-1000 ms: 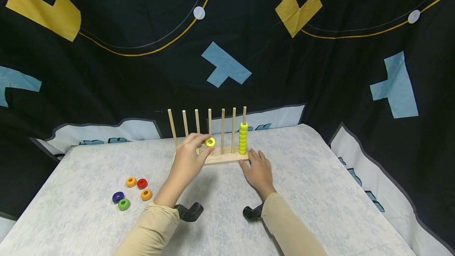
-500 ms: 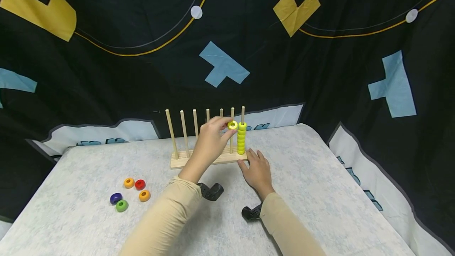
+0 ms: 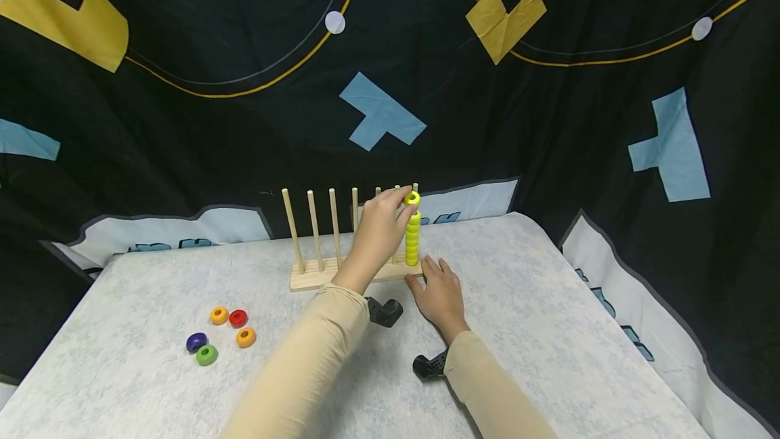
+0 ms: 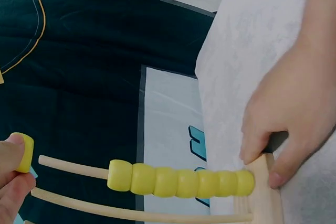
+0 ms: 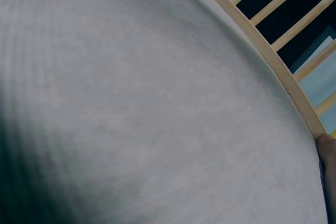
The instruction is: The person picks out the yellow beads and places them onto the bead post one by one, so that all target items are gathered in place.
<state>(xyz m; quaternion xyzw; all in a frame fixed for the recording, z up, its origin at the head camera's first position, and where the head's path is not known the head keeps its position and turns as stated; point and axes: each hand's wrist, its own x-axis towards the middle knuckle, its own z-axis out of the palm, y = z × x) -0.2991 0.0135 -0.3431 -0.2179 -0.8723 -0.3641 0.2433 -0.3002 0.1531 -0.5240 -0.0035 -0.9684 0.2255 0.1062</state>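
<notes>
My left hand (image 3: 379,227) pinches a yellow ring bead (image 3: 412,198) between thumb and fingertips. In the left wrist view that bead (image 4: 25,152) is just off the free tip of the rightmost peg (image 4: 73,166). A stack of yellow beads (image 3: 412,242) fills the lower part of this peg. The wooden peg rack (image 3: 313,280) has a row of upright pegs, the others bare where they show. At the rack's right end, my right hand (image 3: 440,295) holds the corner of the base, thumb on the front edge, fingers against the end.
Loose beads lie on the table's left: two orange (image 3: 246,337), one red (image 3: 237,318), one purple (image 3: 196,342) and one green (image 3: 206,355). Behind the pale table (image 3: 152,398) hangs a black cloth (image 3: 256,141). Black wrist mounts (image 3: 385,312) stick out by both sleeves.
My left hand has carried the yellow bead rightward and up, from in front of the middle pegs to the top of the rightmost peg. My right hand stays at the rack's end.
</notes>
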